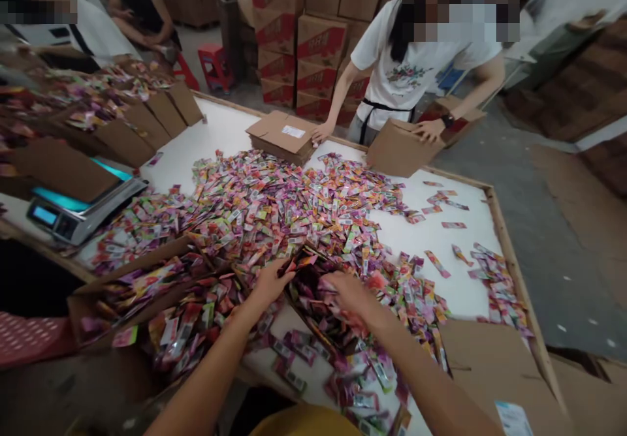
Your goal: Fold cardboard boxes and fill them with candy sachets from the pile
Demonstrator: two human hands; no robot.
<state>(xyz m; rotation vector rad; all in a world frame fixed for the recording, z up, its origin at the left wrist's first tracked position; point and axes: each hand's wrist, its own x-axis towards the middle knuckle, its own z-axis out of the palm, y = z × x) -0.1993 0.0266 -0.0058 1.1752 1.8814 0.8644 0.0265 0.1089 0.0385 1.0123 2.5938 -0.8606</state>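
Note:
A big heap of small colourful sachets (274, 207) covers the white table (431, 240). My left hand (268, 286) and my right hand (349, 292) reach into the near side of the heap, fingers curled round a dark bunch of sachets (308, 279) held between them. An open cardboard box (122, 292) with sachets inside lies just left of my left arm.
A digital scale (73, 211) with a cardboard sheet on it stands at the left. Across the table a person in a white shirt holds a brown box (399, 149), next to a flat stack of cartons (284, 136). Flat cardboard (490, 364) lies at the near right corner.

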